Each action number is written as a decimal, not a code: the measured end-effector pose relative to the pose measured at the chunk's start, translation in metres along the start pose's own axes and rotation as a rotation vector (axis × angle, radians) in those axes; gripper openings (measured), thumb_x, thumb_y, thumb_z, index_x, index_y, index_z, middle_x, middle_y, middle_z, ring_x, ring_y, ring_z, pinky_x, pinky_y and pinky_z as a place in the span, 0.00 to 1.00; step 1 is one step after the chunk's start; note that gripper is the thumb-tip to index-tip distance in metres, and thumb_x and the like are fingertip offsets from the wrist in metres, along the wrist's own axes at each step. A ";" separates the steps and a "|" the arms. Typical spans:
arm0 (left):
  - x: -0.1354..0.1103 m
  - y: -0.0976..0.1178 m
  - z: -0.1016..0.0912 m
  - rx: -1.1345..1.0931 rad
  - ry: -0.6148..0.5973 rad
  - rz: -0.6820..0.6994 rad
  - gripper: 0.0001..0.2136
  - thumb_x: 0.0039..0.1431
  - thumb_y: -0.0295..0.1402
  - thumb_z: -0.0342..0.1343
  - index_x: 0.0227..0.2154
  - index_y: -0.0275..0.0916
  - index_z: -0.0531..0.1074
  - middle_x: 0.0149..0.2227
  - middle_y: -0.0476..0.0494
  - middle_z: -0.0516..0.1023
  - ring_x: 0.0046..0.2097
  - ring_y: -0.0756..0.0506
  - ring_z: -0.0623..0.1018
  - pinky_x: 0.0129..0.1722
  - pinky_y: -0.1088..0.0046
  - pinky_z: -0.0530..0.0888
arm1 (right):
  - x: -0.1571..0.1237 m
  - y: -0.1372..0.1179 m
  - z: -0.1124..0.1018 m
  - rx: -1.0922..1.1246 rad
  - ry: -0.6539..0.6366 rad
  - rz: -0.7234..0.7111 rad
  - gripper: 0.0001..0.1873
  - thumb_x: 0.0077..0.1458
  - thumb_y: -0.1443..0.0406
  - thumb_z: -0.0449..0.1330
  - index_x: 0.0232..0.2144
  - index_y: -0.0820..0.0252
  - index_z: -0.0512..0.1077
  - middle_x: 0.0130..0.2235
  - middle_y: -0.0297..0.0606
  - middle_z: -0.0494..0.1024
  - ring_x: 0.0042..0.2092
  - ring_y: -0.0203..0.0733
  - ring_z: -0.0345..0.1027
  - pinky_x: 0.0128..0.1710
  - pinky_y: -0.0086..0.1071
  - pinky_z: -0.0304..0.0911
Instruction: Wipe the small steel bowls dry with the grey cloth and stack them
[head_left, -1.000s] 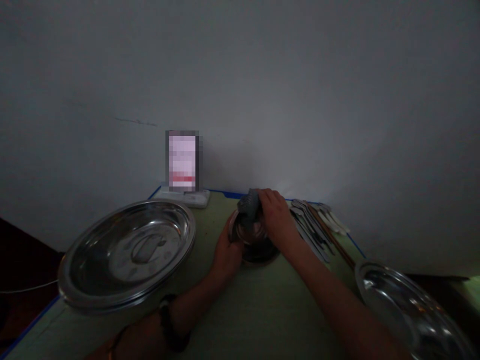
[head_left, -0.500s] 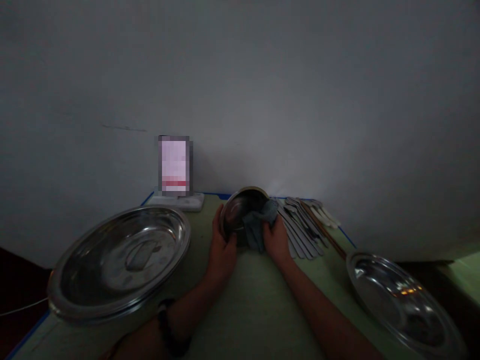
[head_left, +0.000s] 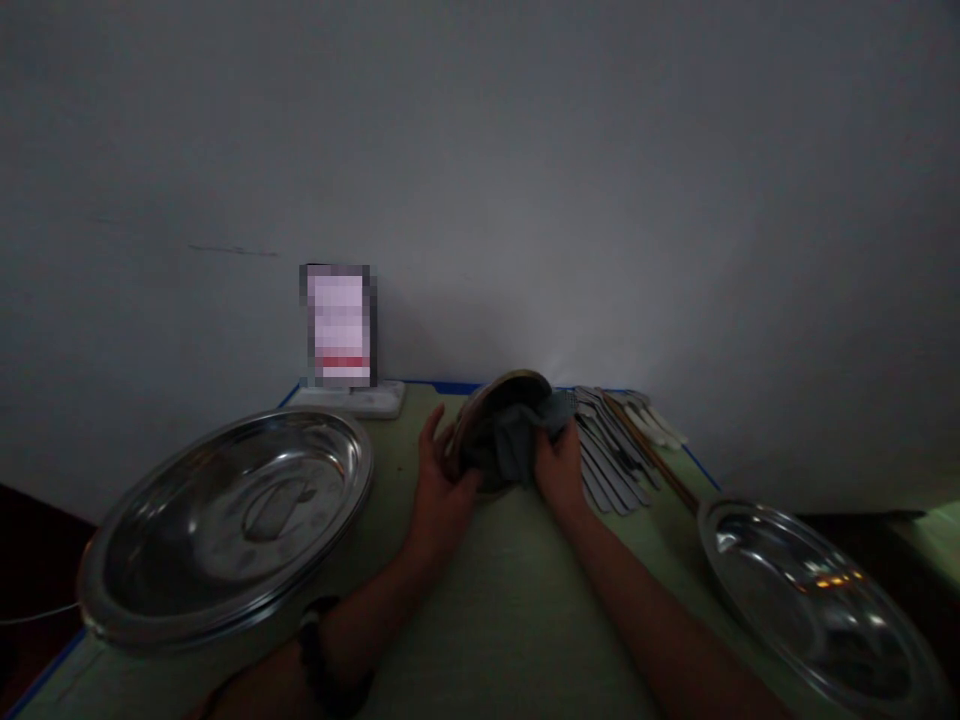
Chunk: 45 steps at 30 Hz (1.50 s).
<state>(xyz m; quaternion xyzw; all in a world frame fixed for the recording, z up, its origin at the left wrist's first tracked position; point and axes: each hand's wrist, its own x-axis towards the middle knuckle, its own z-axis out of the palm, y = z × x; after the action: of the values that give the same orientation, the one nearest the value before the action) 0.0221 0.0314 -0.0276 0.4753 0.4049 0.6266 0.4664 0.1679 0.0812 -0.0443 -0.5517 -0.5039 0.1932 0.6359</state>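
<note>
A small steel bowl (head_left: 501,392) is tipped up on its edge at the middle of the green table, its mouth facing me. My left hand (head_left: 439,485) grips its left rim, thumb inside. My right hand (head_left: 556,468) presses a grey cloth (head_left: 517,440) into the bowl's inside, fingers closed on the cloth. A dark band sits on my left wrist.
A large steel basin (head_left: 225,520) stands at the left, another steel basin (head_left: 817,600) at the right front. Several spoons and chopsticks (head_left: 619,445) lie in a row behind my right hand. A blurred card on a white stand (head_left: 341,335) leans at the wall.
The bowl went from lying mouth-down over a plate with the cloth on its outside to standing tilted with the cloth inside. My right hand came down and nearer to me.
</note>
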 end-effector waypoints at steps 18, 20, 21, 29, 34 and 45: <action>-0.005 0.007 0.006 0.066 -0.032 -0.069 0.37 0.45 0.26 0.60 0.59 0.45 0.54 0.57 0.41 0.71 0.59 0.40 0.70 0.60 0.58 0.64 | -0.008 0.003 0.005 0.147 -0.094 0.128 0.21 0.55 0.53 0.52 0.44 0.62 0.70 0.43 0.45 0.78 0.45 0.46 0.71 0.46 0.41 0.66; -0.006 0.009 0.008 0.061 -0.015 -0.131 0.37 0.45 0.28 0.62 0.59 0.44 0.56 0.54 0.39 0.74 0.58 0.39 0.72 0.58 0.57 0.65 | -0.009 0.001 0.005 0.178 -0.102 0.164 0.21 0.56 0.53 0.52 0.42 0.63 0.71 0.42 0.46 0.78 0.44 0.47 0.72 0.44 0.41 0.67; -0.007 0.009 0.008 0.076 -0.001 -0.144 0.34 0.45 0.29 0.63 0.57 0.43 0.59 0.54 0.39 0.74 0.58 0.38 0.71 0.59 0.57 0.64 | -0.010 0.000 0.006 0.189 -0.117 0.168 0.21 0.55 0.53 0.53 0.41 0.63 0.71 0.42 0.46 0.78 0.44 0.47 0.72 0.44 0.41 0.67; 0.001 0.000 0.001 0.072 0.182 -0.168 0.26 0.46 0.29 0.63 0.51 0.43 0.67 0.52 0.41 0.76 0.56 0.39 0.72 0.58 0.56 0.65 | -0.010 -0.011 0.009 0.139 -0.157 0.122 0.21 0.47 0.57 0.62 0.42 0.63 0.71 0.44 0.45 0.78 0.46 0.48 0.71 0.47 0.40 0.65; 0.006 0.000 0.001 0.010 0.202 -0.169 0.23 0.48 0.37 0.64 0.49 0.41 0.70 0.53 0.40 0.76 0.57 0.38 0.72 0.56 0.57 0.67 | -0.011 -0.020 0.008 0.139 -0.222 0.212 0.18 0.52 0.53 0.57 0.32 0.64 0.73 0.32 0.41 0.79 0.37 0.45 0.72 0.34 0.33 0.65; -0.001 0.015 0.006 0.321 0.099 -0.259 0.18 0.54 0.38 0.57 0.48 0.38 0.73 0.53 0.39 0.76 0.58 0.40 0.71 0.60 0.60 0.64 | -0.010 -0.007 0.006 0.500 -0.274 0.397 0.16 0.39 0.56 0.68 0.30 0.59 0.77 0.32 0.35 0.80 0.36 0.43 0.72 0.39 0.35 0.65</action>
<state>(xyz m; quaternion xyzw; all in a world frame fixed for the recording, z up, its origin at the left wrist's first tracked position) 0.0247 0.0272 -0.0128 0.4563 0.5797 0.5113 0.4409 0.1567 0.0735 -0.0430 -0.4351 -0.4048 0.5029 0.6276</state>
